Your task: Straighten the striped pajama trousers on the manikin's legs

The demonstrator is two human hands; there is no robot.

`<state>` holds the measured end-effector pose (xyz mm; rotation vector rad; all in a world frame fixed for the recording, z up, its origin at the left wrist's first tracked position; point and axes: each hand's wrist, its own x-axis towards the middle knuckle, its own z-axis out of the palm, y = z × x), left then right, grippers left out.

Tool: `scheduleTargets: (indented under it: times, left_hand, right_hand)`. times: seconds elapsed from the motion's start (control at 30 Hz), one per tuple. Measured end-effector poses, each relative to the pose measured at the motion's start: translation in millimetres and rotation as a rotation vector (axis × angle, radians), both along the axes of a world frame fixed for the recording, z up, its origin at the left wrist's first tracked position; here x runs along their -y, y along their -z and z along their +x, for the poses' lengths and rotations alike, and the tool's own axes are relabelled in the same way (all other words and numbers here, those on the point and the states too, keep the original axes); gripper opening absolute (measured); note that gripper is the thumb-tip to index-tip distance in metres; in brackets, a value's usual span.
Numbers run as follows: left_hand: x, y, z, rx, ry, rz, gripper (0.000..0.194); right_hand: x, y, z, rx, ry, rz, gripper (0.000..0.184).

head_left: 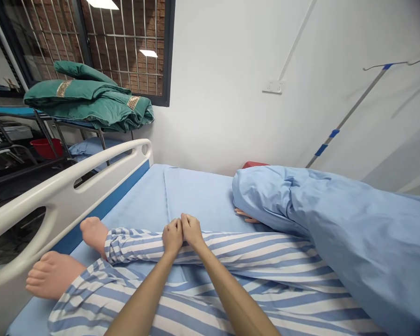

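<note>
On the bed lies a manikin in blue-and-white striped trousers (266,249), its bare feet (58,274) pointing left. My left hand (172,235) and my right hand (192,229) are side by side, touching, at the lower part of its far leg. Both are closed, fingers curled over the far side of the striped trouser leg; the fingertips are partly hidden. A light-blue quilt (336,210) is bunched over the manikin's upper body at the right. From under the quilt's edge stick out the fingers of a manikin hand (245,215).
A white bed end board (91,170) stands at the left, past the feet. Folded green bedding (98,100) rests on a rack by the barred window. A red bucket (47,147) is below. An IV pole (353,109) leans up at the right against a white wall.
</note>
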<state>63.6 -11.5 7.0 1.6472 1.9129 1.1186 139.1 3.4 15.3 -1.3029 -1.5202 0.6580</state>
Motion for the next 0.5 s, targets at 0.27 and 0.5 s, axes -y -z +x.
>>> scheduleTargets:
  times: [0.27, 0.5]
  left_hand:
    - [1.0, 1.4, 4.7, -0.149, -0.012, -0.019, 0.037]
    - [-10.5, -8.1, 43.0, -0.158, 0.11, 0.012, 0.036]
  right_hand:
    - [7.4, 17.1, 20.7, -0.046, 0.08, 0.019, 0.041]
    - [1.8, 15.0, 31.5, -0.449, 0.068, -0.048, 0.037]
